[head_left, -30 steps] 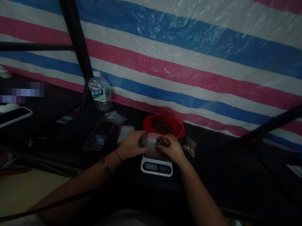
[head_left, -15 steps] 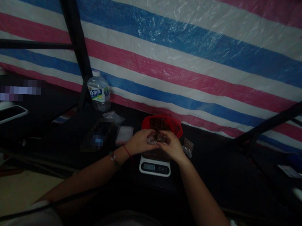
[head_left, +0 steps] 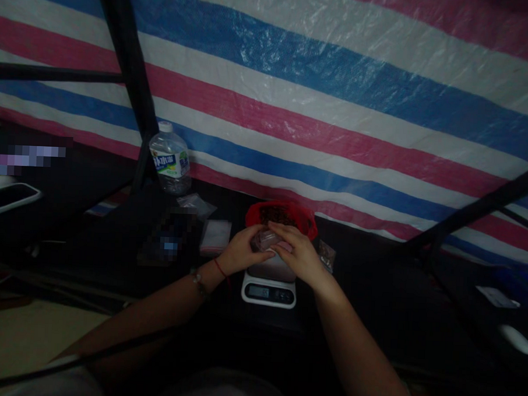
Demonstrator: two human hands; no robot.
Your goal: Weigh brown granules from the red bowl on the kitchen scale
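Plastic bag (head_left: 268,240) held above the scale (head_left: 268,294), near the red bag (head_left: 308,218), by the curled fingers of left hand (head_left: 242,249) and right hand (head_left: 303,255) — closed on both sides, seemingly to steady it.

The scale (head_left: 269,294) stands before the container (head_left: 309,222), the packet (head_left: 327,255) to the right, the bottle (head_left: 171,165) back left.

A striped sheet (head_left: 338,90) of woven-looking plastic, wrinkled and glossy where light catches it. The bottle (head_left: 171,166) is clear, shiny plastic. The scale (head_left: 268,294) has smooth white plastic edging and a glossy dark display panel. The held bag (head_left: 266,240) is thin, see-through, glinting plastic. The table (head_left: 373,308) looks matt black.
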